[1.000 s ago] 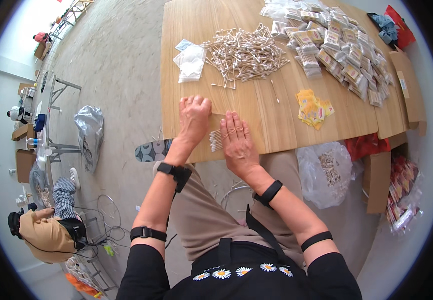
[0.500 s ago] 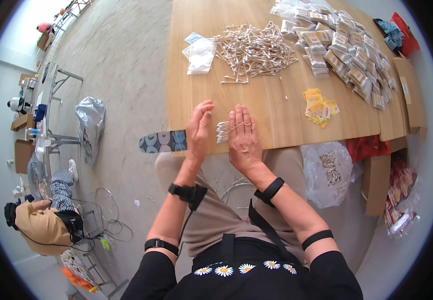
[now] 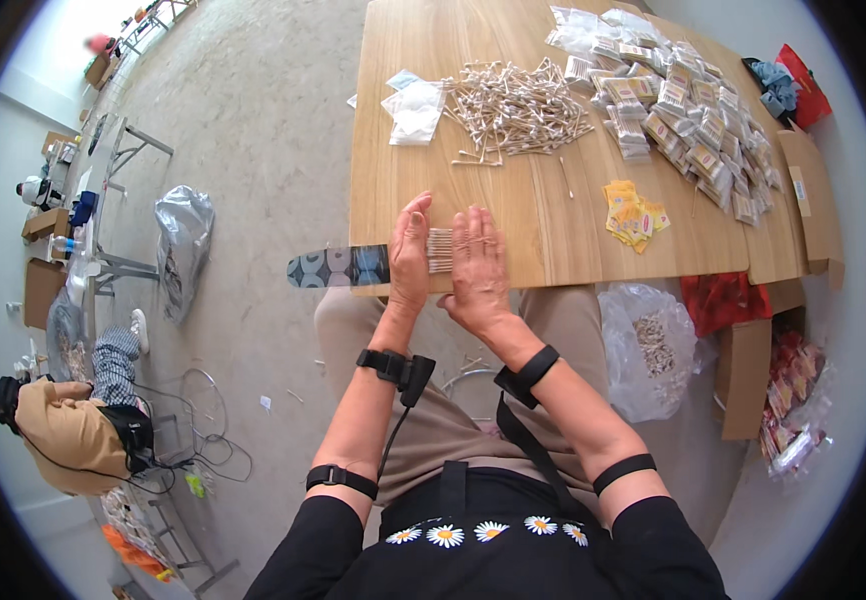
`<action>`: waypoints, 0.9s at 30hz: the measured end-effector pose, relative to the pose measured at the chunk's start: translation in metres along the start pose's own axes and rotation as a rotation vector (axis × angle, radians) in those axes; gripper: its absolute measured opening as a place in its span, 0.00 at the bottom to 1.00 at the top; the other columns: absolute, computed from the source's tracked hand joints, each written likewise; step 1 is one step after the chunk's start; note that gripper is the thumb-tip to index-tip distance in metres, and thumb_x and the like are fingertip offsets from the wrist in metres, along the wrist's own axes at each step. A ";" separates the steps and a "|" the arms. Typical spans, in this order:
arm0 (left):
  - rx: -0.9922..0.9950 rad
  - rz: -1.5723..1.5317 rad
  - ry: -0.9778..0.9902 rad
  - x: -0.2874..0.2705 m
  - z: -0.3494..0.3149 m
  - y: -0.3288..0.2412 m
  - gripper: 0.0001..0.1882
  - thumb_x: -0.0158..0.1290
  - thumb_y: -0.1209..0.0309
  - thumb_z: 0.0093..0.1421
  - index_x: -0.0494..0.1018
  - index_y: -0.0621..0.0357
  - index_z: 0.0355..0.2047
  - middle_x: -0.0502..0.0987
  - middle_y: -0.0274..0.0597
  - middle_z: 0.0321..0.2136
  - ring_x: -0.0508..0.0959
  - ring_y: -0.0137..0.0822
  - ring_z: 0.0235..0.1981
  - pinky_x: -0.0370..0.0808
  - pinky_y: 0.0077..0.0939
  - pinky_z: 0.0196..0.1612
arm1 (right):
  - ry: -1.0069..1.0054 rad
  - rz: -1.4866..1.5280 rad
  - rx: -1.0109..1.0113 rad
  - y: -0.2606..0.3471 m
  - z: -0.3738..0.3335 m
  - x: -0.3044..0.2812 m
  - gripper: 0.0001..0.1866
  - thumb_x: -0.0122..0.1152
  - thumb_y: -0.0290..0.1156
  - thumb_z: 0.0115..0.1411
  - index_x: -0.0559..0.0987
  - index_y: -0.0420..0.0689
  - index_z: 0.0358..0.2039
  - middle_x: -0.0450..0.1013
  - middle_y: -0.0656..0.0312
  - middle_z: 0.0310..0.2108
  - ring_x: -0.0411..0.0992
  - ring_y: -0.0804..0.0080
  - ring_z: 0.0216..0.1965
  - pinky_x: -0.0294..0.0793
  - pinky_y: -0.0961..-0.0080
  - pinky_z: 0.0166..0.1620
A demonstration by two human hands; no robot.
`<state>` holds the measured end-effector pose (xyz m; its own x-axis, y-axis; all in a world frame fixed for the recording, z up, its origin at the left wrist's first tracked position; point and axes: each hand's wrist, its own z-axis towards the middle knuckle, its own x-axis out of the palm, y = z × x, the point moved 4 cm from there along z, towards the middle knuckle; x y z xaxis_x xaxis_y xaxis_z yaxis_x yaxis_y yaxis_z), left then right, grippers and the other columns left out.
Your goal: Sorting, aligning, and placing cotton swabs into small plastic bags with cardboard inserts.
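A small row of cotton swabs (image 3: pixel 440 251) lies side by side on the wooden table (image 3: pixel 553 225), close to its front edge. My left hand (image 3: pixel 409 262) stands on its side at the left ends of the row, fingers stretched out. Across the right part of the swabs my right hand (image 3: pixel 480 268) lies flat, palm down, with straight fingers; it hides their right ends. Neither hand is closed round anything. Beyond my hands is a loose heap of cotton swabs (image 3: pixel 518 108), and a single swab (image 3: pixel 567 178) lies to its right.
Clear plastic bags (image 3: pixel 417 112) lie left of the heap. Packed swab bags (image 3: pixel 688 115) pile up at the far right, with yellow cards (image 3: pixel 635 215) nearer. A patterned strip (image 3: pixel 338 268) juts past the table's left edge. Below the right side hangs a plastic bag (image 3: pixel 643 385) beside a cardboard box (image 3: pixel 743 380).
My left hand has moved right and now meets the swabs' left ends; the gap between my hands has narrowed. The swabs look more evenly lined up. The whole view has shifted slightly.
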<state>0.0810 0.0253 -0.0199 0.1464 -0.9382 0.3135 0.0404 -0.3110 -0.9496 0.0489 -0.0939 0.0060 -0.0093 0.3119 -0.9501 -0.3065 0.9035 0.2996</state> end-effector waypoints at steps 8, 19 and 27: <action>0.233 0.583 0.121 -0.004 -0.026 -0.025 0.28 0.49 0.62 0.66 0.63 0.67 0.61 0.61 0.54 0.64 0.56 0.46 0.69 0.51 0.38 0.70 | 0.012 0.015 0.107 -0.032 -0.017 -0.002 0.69 0.82 0.42 0.32 0.48 0.33 0.68 0.43 0.44 0.71 0.38 0.50 0.73 0.40 0.51 0.71; 0.372 1.588 0.400 0.022 -0.050 -0.010 0.66 0.73 0.57 0.33 0.48 0.61 0.70 0.48 0.51 0.71 0.44 0.45 0.73 0.38 0.52 0.72 | 0.039 -0.218 0.150 -0.026 -0.018 0.008 0.59 0.75 0.43 0.42 0.52 0.38 0.69 0.43 0.48 0.72 0.38 0.51 0.74 0.38 0.47 0.72; 0.400 1.566 0.348 0.024 -0.043 -0.004 0.66 0.74 0.57 0.32 0.51 0.62 0.68 0.51 0.51 0.70 0.47 0.45 0.73 0.40 0.51 0.72 | 0.006 -0.208 0.071 -0.030 -0.011 0.008 0.58 0.76 0.43 0.41 0.54 0.47 0.70 0.45 0.60 0.72 0.39 0.50 0.73 0.40 0.42 0.70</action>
<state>0.0420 -0.0023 -0.0089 0.0754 -0.2871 -0.9549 0.3205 0.9138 -0.2494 0.0471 -0.1220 -0.0112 0.0417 0.1155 -0.9924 -0.2348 0.9666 0.1026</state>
